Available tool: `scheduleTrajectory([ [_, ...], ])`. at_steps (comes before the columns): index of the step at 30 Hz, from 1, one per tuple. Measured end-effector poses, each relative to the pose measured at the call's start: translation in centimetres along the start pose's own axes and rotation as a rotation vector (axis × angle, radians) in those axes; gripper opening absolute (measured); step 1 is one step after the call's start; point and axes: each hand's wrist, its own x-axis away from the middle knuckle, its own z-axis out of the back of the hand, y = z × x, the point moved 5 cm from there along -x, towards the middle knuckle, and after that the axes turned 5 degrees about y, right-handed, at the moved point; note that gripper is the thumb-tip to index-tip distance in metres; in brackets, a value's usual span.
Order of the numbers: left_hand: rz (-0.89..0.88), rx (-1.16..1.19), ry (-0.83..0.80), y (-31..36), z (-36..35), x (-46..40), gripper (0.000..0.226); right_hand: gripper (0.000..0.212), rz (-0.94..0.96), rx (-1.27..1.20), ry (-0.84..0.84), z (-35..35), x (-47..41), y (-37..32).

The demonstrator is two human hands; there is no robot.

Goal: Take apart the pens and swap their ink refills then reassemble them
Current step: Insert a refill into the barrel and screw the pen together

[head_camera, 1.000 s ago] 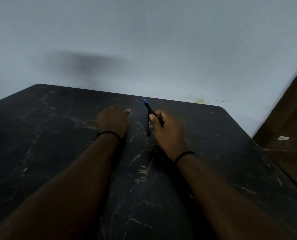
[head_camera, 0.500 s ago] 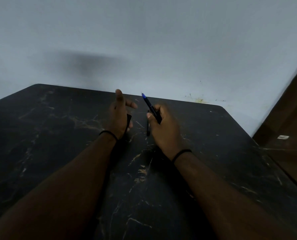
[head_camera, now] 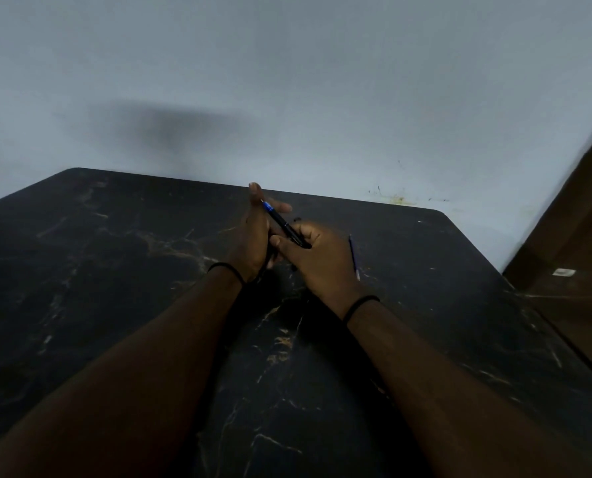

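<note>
1. Pen (head_camera: 285, 226), black with a blue tip, is held above the table (head_camera: 115, 270), gripped in the right hand (head_camera: 317, 260); its blue end is against the left hand (head_camera: 253, 236), whose fingers are straight.
2. Loose refill (head_camera: 354, 257) lies on the table just right of the right hand.
3. Risks: a wrist nudge could roll the refill; small parts vanish on the dark top.
4. Far edge is near; the left side has plenty of room.

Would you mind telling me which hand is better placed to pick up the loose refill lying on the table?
Right. The refill lies just beside the right hand; the left hand sits farther away.
</note>
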Motion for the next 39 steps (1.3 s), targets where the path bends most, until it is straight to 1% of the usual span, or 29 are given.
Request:
scheduleTrajectory([
  [2, -0.021, -0.012, -0.046, -0.1, 0.0, -0.2, 0.087, 0.012, -0.024, -0.030, 0.033, 0.2, 0.0, 0.0],
  [3, -0.026, -0.040, -0.080, -0.2, 0.1, -0.3, 0.082, 0.008, -0.039, -0.054, 0.069, 0.5, 0.0, 0.0],
  [6, -0.014, -0.141, -0.183, -0.3, 0.3, -0.5, 0.060, 0.010, -0.063, -0.095, 0.218, 1.9, -0.3, 0.2],
  [8, -0.024, -0.176, -0.239, -0.4, 0.4, -0.5, 0.045, 0.011, -0.086, -0.077, 0.284, 2.7, -0.6, 0.6],
  [10, -0.013, -0.170, -0.250, -0.3, 0.7, -0.4, 0.030, 0.010, -0.092, -0.052, 0.307, 3.1, -0.7, 0.8],
  [12, 0.012, -0.120, -0.226, -0.2, 0.9, -0.3, 0.022, 0.008, -0.087, -0.031, 0.286, 3.0, -0.7, 0.9],
  [15, 0.049, 0.041, -0.194, -0.1, 1.3, -0.5, 0.018, 0.003, -0.074, 0.023, 0.215, 2.4, -0.7, 1.1],
  [18, 0.102, 0.181, -0.183, -0.2, 1.6, -0.7, 0.018, 0.004, -0.063, 0.025, 0.151, 1.8, -0.5, 1.0],
  [19, 0.121, 0.212, -0.181, -0.2, 1.7, -0.8, 0.019, 0.001, -0.056, 0.024, 0.143, 1.8, -0.5, 0.9],
  [23, 0.159, 0.313, -0.119, -0.4, 2.3, -1.2, 0.022, 0.011, -0.025, 0.078, 0.144, 1.8, -0.2, 0.5],
  [26, 0.159, 0.369, -0.033, -0.5, 3.0, -1.7, 0.019, 0.006, 0.048, 0.211, 0.144, 1.6, 0.0, 0.2],
  [29, 0.160, 0.410, 0.025, -0.7, 3.6, -2.0, 0.017, 0.006, 0.123, 0.345, 0.161, 1.5, 0.2, 0.0],
  [33, 0.163, 0.417, 0.070, -1.0, 4.0, -2.4, 0.020, 0.006, 0.147, 0.485, 0.197, 1.5, 0.3, 0.3],
  [36, 0.150, 0.396, 0.080, -1.0, 4.2, -2.5, 0.021, 0.010, 0.127, 0.533, 0.229, 1.7, 0.2, 0.5],
  [39, 0.135, 0.360, 0.045, -0.9, 3.9, -2.5, 0.022, 0.008, 0.112, 0.536, 0.217, 1.8, 0.1, 0.6],
])
